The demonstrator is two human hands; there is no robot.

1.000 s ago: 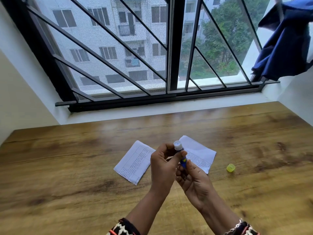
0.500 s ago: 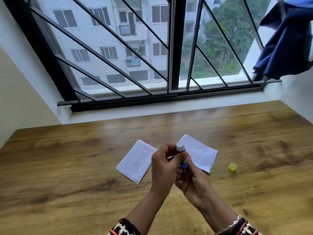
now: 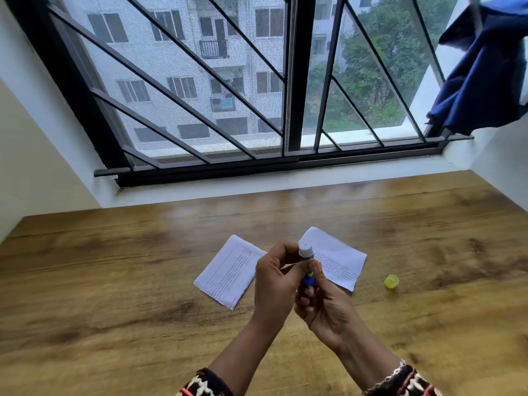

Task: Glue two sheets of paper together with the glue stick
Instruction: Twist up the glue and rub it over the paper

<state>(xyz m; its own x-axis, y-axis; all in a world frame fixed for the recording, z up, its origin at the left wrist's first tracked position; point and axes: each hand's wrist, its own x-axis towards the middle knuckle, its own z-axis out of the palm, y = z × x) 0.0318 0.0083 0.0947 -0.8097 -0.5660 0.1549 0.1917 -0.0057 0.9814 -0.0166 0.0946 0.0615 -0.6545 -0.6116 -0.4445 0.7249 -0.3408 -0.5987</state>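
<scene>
I hold a blue glue stick [image 3: 308, 264] upright above the wooden table [image 3: 114, 281], its white tip uncapped and pointing up. My left hand [image 3: 275, 284] grips the upper part of the stick with thumb and fingers. My right hand [image 3: 323, 301] curls round its lower end. Two printed white paper sheets lie flat on the table beyond my hands: one [image 3: 228, 271] to the left, one [image 3: 337, 260] to the right, partly hidden by the stick. The yellow cap [image 3: 391, 281] lies on the table to the right.
A barred window with a black frame [image 3: 291, 161] runs along the table's far edge. A blue cloth [image 3: 485, 81] hangs at the upper right. White walls close in on both sides.
Both hands stay on the glue stick in nearly the same place; the view has shifted slightly. The sheets and the cap have not moved.
</scene>
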